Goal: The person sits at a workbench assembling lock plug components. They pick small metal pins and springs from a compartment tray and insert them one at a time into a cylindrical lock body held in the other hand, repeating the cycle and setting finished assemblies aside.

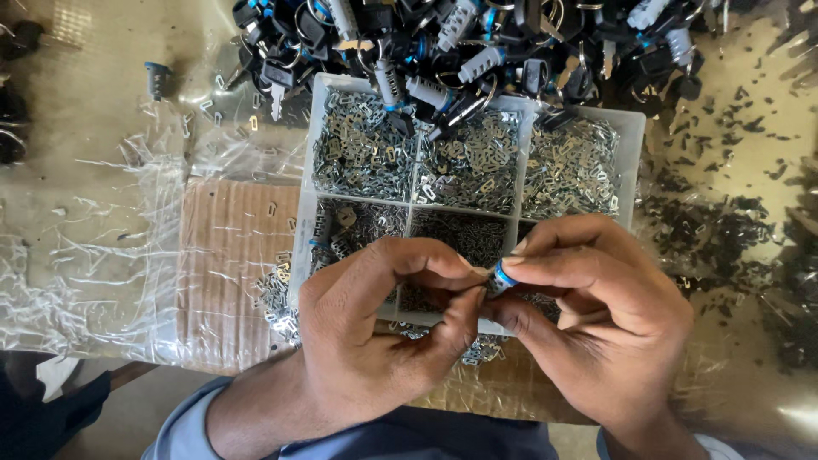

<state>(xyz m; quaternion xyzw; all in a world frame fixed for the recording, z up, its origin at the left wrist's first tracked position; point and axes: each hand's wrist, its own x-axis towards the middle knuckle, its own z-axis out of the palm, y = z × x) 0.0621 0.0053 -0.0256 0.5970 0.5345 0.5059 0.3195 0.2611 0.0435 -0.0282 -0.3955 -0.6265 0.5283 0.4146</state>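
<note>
Both hands meet over the near edge of a clear divided tray (632, 128). My right hand (596, 324) pinches a small lock cylinder (501, 278) with a blue ring, between thumb and fingers. My left hand (383, 332) has its thumb and forefinger closed against the cylinder's left end; whatever tiny part it may hold there is hidden. The tray's compartments hold several heaps of small metal plates (362, 153), some bright, some darker.
A big pile of black and grey lock cylinders with keys (477, 43) lies beyond the tray. One lone cylinder (156, 79) stands at far left. Cardboard (226, 255) under crinkled clear plastic (94, 247) lies left of the tray. Dark specks (733, 221) cover the table at right.
</note>
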